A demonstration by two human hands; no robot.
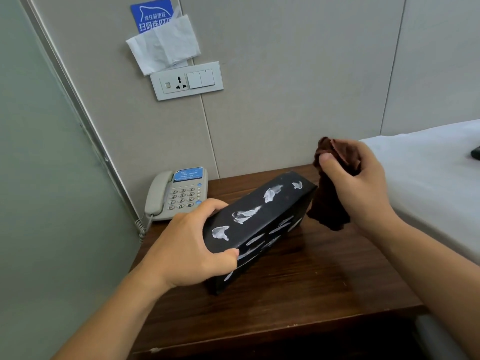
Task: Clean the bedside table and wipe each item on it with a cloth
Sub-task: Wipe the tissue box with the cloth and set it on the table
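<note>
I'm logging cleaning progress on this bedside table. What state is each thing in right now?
Black box: tilted, gripped at its near end by the left hand.
Brown cloth: bunched in the right hand, hanging beside the box's far end.
Telephone: handset on its cradle, untouched.
Bedside table: some crumbs near its edge.

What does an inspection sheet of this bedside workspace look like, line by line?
Surface: dark wooden bedside table, small pale specks on it.
Job's things: black box with white feather marks, tilted; dark brown cloth; grey telephone at the back left.
Clutter: nothing seen.
Grippers: left hand grips the box's near end; right hand holds the cloth beside the box's far end.
Cables: coiled phone cord hangs off the left edge.
Surroundings: wall socket panel, white tissue over a blue sign, white bed at right.
</note>
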